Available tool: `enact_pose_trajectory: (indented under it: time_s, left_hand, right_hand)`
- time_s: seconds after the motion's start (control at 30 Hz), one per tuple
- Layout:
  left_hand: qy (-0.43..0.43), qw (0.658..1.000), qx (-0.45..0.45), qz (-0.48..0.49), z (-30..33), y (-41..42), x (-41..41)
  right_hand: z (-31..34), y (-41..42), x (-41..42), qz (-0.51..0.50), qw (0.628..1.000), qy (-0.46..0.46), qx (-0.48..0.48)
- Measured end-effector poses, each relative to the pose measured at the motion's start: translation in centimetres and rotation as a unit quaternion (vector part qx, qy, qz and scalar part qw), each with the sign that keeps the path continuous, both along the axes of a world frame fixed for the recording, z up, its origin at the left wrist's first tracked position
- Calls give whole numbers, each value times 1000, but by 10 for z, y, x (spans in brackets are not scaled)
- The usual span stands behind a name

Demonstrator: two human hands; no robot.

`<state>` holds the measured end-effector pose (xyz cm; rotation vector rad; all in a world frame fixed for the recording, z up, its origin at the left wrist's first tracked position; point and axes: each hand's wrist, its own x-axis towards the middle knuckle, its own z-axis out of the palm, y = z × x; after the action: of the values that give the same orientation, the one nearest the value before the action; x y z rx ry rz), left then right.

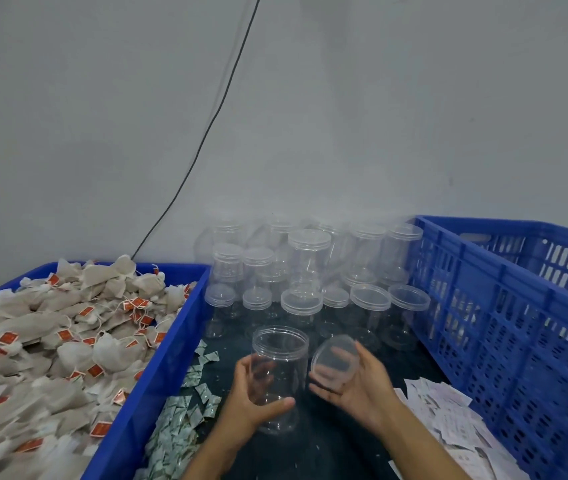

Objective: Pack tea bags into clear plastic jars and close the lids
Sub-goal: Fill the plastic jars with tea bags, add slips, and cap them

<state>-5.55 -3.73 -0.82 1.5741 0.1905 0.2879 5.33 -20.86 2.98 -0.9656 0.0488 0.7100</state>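
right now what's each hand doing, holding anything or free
Left hand: fingers curled round the open clear jar, holding it upright.
Right hand: holding the jar's clear lid, off the jar and beside it.

Blue tray (171,327) of tea bags (50,341) cut off by left and bottom edges; print on the red tags (8,338) too small to read. Blue crate (504,327) runs off right edge, its inside hidden by its wall. Back rows of lidded clear jars (310,258) blurred, count unclear. Left hand (255,400) fingers seen only through the open jar (280,375). Right hand (362,382) fingers partly behind the clear lid (335,362). Both forearms cut off at bottom. Sachets (185,410) and paper slips (449,417): print illegible.
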Motion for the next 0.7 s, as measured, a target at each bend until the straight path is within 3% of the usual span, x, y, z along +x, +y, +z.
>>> enact_pose_trajectory:
  time_s: [0.07,0.17,0.3,0.43,0.6,0.7]
  left_hand:
    - [-12,1000,12,17,-8,-2,1]
    - [-21,999,25,43,-16,-2,4]
    - [-13,998,58,36,-22,0,6]
    - [21,993,69,95,-19,-4,6]
    - [93,989,83,74,7,-2,2]
    - [133,983,91,85,34,5,-4]
  right_hand:
    - [-18,5,-4,-35,994,90,50]
    - [-35,8,-10,-82,990,107,49]
    - [-44,16,-10,-136,987,12,-82]
    - [-44,20,-10,-158,926,-162,-302]
    - [-33,23,-22,-144,886,-251,-363]
    - [-16,29,-32,-184,862,-320,-348]
